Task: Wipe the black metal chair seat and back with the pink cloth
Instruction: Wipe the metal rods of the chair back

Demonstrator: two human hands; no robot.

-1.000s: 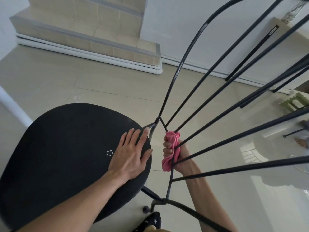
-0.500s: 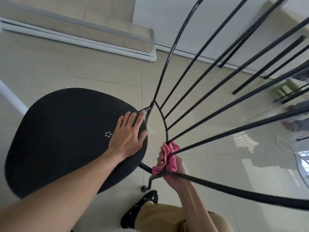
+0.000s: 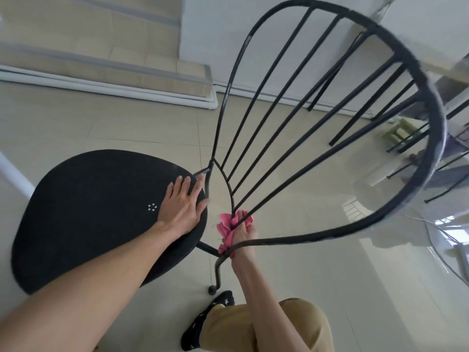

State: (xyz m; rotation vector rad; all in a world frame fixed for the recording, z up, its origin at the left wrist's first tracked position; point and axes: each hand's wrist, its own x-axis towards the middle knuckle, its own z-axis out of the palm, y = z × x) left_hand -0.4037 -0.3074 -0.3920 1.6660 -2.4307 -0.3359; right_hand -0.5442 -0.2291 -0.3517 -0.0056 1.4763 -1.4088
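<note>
The black metal chair stands on the tiled floor. Its round seat (image 3: pixel 96 214) lies at the left. Its backrest (image 3: pixel 286 102), a hoop with several thin rods, fans up to the right. My left hand (image 3: pixel 184 205) lies flat, fingers apart, on the seat's rear edge. My right hand (image 3: pixel 243 232) reaches in from behind the backrest and grips the bunched pink cloth (image 3: pixel 228 229) against the lower ends of the rods, where they meet near the hoop's base.
A tiled step (image 3: pixel 106 69) with white pipes runs along the wall at the upper left. More black metal legs (image 3: pixel 396 123) and a small green stool (image 3: pixel 398 130) stand at the right. My knee (image 3: pixel 291 326) and a dark sock (image 3: pixel 210 318) are below the chair.
The view has pulled back, so the whole backrest hoop now shows. My right hand with the cloth has slid down the rods toward the hoop's base. My left hand stays on the seat.
</note>
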